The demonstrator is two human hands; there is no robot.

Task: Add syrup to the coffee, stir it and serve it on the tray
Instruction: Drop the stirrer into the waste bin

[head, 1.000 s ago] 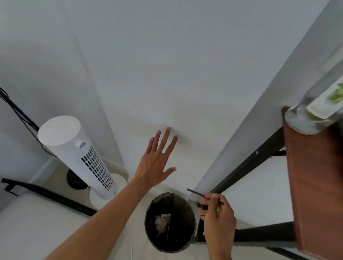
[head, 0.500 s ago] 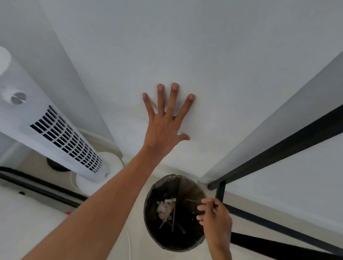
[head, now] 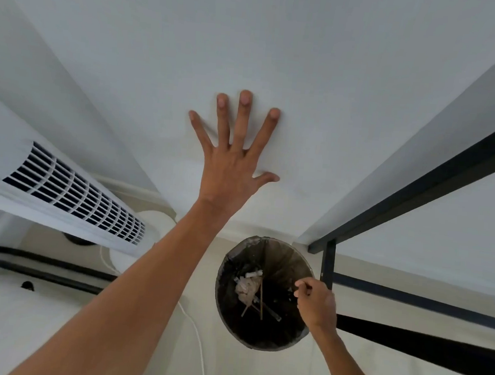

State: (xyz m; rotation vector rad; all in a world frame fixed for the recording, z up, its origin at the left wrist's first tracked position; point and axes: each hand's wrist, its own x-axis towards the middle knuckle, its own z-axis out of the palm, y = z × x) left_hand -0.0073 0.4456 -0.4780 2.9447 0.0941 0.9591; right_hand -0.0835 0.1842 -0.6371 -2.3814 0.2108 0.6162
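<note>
My left hand (head: 230,168) is pressed flat against the white wall with its fingers spread. Low on the right, my right hand (head: 316,300) hovers over the right rim of a round black waste bin (head: 300,259). Its fingers are loosely curled, a small gap shows between thumb and forefinger, and I see nothing in them. Inside the bin lie a thin wooden stick (head: 261,298), crumpled paper (head: 245,287) and other scraps. Coffee, syrup and tray are out of view.
A white tower fan (head: 74,194) leans across the left side, its base on the floor beside the bin. A table's black metal frame (head: 417,194) runs along the right, with one leg (head: 329,264) just behind the bin. A white cable (head: 198,340) trails on the floor.
The view has dropped toward the bin and the table top has left the frame. My left hand has come to rest on the wall. The thin dark stick is gone from my right hand.
</note>
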